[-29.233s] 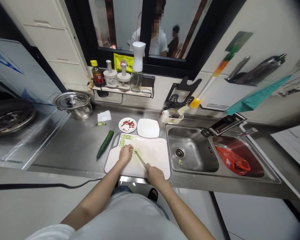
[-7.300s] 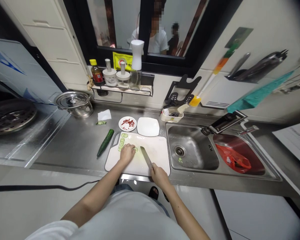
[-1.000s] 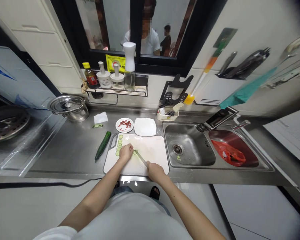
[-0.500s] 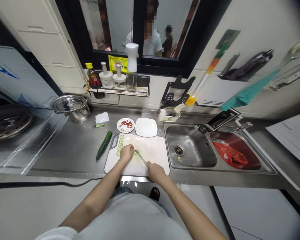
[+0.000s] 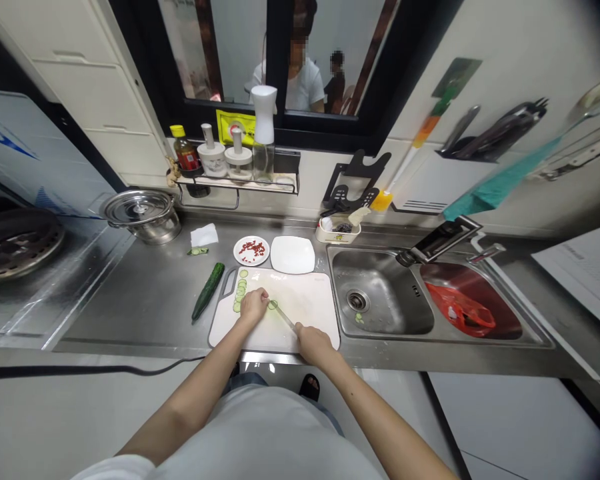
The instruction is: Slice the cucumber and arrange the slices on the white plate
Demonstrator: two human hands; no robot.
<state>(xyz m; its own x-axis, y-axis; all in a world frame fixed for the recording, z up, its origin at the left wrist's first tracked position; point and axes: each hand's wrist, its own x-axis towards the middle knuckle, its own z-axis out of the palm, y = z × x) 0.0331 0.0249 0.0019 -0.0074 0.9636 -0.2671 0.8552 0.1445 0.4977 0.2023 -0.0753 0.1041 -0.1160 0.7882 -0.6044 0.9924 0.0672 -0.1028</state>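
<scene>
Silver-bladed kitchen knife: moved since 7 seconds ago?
Yes: the knife has shifted slightly left, away from the rectangular stainless-steel sink basin, its tip most clearly.

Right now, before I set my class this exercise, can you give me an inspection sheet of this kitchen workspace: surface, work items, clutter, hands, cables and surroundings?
Surface: steel counter bearing a white cutting board.
Work items: knife with a cucumber slice at its tip; more slices along the board's left; whole cucumber beside it; white plate behind.
Clutter: white paper and cucumber scraps.
Hands: right hand grips the knife; left hand is beside its tip, grip unclear.
Cables: black cord at lower left; ends not traceable.
Surroundings: lidded pot left; sink right, red bag in its second basin.
</scene>
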